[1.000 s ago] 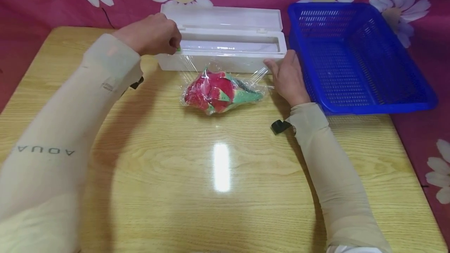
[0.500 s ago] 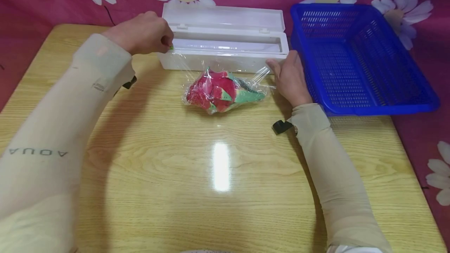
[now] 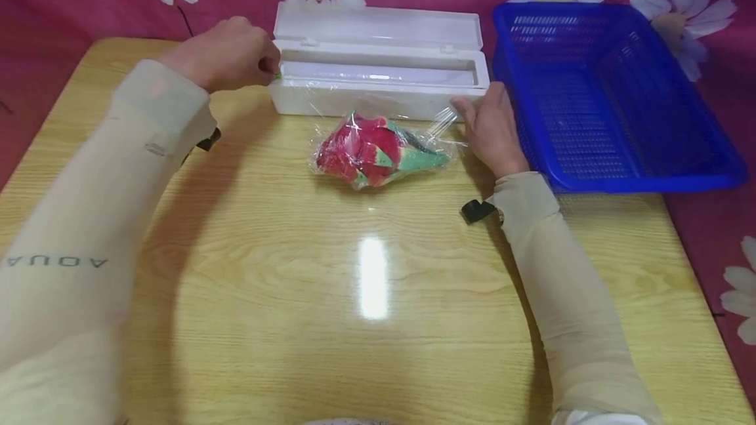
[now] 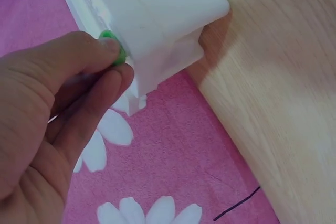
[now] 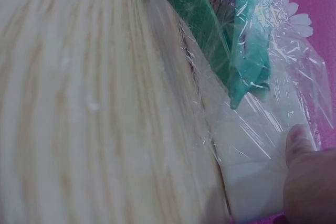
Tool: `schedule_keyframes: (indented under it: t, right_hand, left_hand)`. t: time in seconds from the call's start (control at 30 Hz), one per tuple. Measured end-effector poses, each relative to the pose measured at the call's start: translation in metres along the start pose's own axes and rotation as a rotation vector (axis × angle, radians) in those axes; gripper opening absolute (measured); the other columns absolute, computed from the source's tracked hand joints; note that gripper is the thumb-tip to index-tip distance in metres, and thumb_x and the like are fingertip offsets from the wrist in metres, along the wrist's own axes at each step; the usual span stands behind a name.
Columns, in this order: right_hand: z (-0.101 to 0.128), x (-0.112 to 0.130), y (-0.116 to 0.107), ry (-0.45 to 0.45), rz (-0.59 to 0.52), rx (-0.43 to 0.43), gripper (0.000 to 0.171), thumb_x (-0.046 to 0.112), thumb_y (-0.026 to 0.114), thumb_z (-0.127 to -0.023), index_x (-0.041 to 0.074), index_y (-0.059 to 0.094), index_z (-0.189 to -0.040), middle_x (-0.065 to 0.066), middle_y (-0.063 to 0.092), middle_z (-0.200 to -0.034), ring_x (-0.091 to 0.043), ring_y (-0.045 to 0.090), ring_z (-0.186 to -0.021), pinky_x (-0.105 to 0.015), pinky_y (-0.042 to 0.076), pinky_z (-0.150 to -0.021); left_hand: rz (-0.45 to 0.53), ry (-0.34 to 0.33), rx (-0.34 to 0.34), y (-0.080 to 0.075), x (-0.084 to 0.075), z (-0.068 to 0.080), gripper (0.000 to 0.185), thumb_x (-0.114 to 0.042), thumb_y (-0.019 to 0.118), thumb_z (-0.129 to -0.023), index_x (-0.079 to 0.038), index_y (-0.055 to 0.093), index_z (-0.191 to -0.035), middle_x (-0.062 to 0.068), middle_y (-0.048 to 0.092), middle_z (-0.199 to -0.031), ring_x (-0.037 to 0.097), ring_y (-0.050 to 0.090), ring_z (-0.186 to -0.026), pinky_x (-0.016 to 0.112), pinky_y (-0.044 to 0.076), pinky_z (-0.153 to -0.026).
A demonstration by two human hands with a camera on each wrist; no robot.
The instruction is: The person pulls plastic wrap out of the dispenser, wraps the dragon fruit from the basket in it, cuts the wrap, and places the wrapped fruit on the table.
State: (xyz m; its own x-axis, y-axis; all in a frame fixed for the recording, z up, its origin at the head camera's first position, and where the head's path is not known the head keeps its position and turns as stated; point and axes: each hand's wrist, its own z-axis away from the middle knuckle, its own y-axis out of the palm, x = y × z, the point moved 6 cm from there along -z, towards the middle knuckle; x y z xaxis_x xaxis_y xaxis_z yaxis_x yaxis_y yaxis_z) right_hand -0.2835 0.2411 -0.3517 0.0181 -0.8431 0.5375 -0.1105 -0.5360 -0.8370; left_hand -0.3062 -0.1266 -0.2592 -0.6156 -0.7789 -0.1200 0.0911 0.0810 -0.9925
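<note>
At frame centre a film-wrapped dragon fruit (image 3: 378,153) lies before the dispenser box (image 3: 378,84); the left hand (image 3: 221,54) pinches the green cutter tab (image 4: 116,51), the right hand (image 3: 490,126) rests flat, suggesting the cutting step, needing a steady slide.

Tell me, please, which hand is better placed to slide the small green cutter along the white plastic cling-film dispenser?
Probably the left hand: it already pinches the small green cutter at the left end of the white plastic cling-film dispenser. The right hand rests at the opposite end, against the clear film over the wrapped red-and-green dragon fruit.
</note>
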Motion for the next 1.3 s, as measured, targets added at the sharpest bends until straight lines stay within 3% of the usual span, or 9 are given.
schedule_keyframes:
  t: [0.2,0.43,0.63,0.73,0.87,1.0,1.07,1.17,1.3]
  right_hand:
    - [-0.001,0.001,0.001,0.018,-0.005,0.025,0.080,0.063,0.038,-0.102,-0.007,0.028,-0.140,-0.032,0.043,-0.136,-0.046,0.043,-0.137,-0.055,0.033,-0.123]
    - [0.001,0.004,0.000,0.026,-0.010,0.027,0.082,0.062,0.041,-0.102,-0.007,0.028,-0.143,-0.033,0.045,-0.140,-0.046,0.044,-0.139,-0.055,0.032,-0.124]
    - [0.002,0.005,-0.002,0.024,-0.009,0.009,0.081,0.061,0.043,-0.103,-0.009,0.030,-0.143,-0.034,0.047,-0.139,-0.047,0.046,-0.138,-0.055,0.034,-0.122]
    - [0.003,0.005,-0.003,0.018,-0.014,-0.002,0.081,0.061,0.044,-0.103,-0.009,0.030,-0.143,-0.035,0.049,-0.138,-0.048,0.047,-0.137,-0.056,0.036,-0.121]
    - [0.003,0.005,-0.004,0.035,-0.037,-0.018,0.083,0.062,0.048,-0.101,-0.007,0.029,-0.143,-0.037,0.054,-0.132,-0.050,0.052,-0.133,-0.059,0.040,-0.116]
    - [0.004,0.003,-0.005,0.088,-0.037,-0.011,0.087,0.068,0.049,-0.098,-0.006,0.032,-0.139,-0.037,0.059,-0.121,-0.051,0.059,-0.124,-0.061,0.046,-0.107]
    - [0.005,0.001,-0.006,0.114,-0.016,0.004,0.085,0.073,0.047,-0.096,-0.005,0.039,-0.131,-0.032,0.061,-0.113,-0.048,0.062,-0.116,-0.061,0.050,-0.099]
    - [0.005,0.000,-0.008,0.107,0.022,-0.003,0.078,0.077,0.047,-0.095,-0.001,0.054,-0.099,-0.018,0.060,-0.085,-0.039,0.063,-0.091,-0.053,0.051,-0.078]
    - [0.005,0.002,-0.011,0.082,0.059,-0.033,0.075,0.079,0.048,-0.093,0.012,0.047,-0.059,0.001,0.041,-0.053,-0.028,0.049,-0.064,-0.041,0.036,-0.054]
  left_hand:
    - [0.047,-0.008,-0.081,0.001,0.003,0.006,0.013,-0.001,0.065,-0.095,0.001,0.071,-0.084,0.014,0.064,-0.077,0.025,0.051,-0.074,0.036,0.039,-0.070]
    - [0.113,-0.036,-0.114,0.005,0.005,0.016,0.018,0.001,0.060,-0.098,0.006,0.076,-0.106,0.025,0.075,-0.101,0.031,0.062,-0.085,0.045,0.054,-0.084]
    - [0.133,-0.057,-0.129,0.007,0.004,0.021,0.025,-0.010,0.060,-0.101,0.006,0.075,-0.112,0.026,0.075,-0.109,0.037,0.069,-0.094,0.051,0.058,-0.092]
    - [0.154,-0.096,-0.173,0.008,0.006,0.026,0.031,-0.016,0.058,-0.103,0.005,0.074,-0.118,0.025,0.075,-0.116,0.039,0.070,-0.102,0.053,0.057,-0.096]
    - [0.184,-0.183,-0.263,0.011,0.009,0.037,0.034,-0.022,0.056,-0.103,0.003,0.074,-0.117,0.023,0.075,-0.112,0.036,0.069,-0.100,0.048,0.056,-0.091]
    - [0.209,-0.225,-0.324,0.021,0.010,0.048,0.029,-0.021,0.056,-0.102,-0.001,0.076,-0.106,0.018,0.075,-0.097,0.027,0.064,-0.086,0.035,0.048,-0.076]
    - [0.222,-0.235,-0.331,0.026,0.010,0.052,0.027,-0.021,0.056,-0.101,-0.003,0.077,-0.102,0.016,0.075,-0.092,0.024,0.062,-0.080,0.030,0.045,-0.071]
    - [0.255,-0.255,-0.327,0.035,0.010,0.058,0.026,-0.021,0.057,-0.101,-0.005,0.077,-0.098,0.014,0.075,-0.088,0.022,0.060,-0.077,0.027,0.041,-0.070]
    - [0.324,-0.261,-0.294,0.048,0.007,0.061,0.028,-0.025,0.059,-0.103,-0.005,0.078,-0.102,0.014,0.077,-0.094,0.023,0.063,-0.082,0.029,0.043,-0.075]
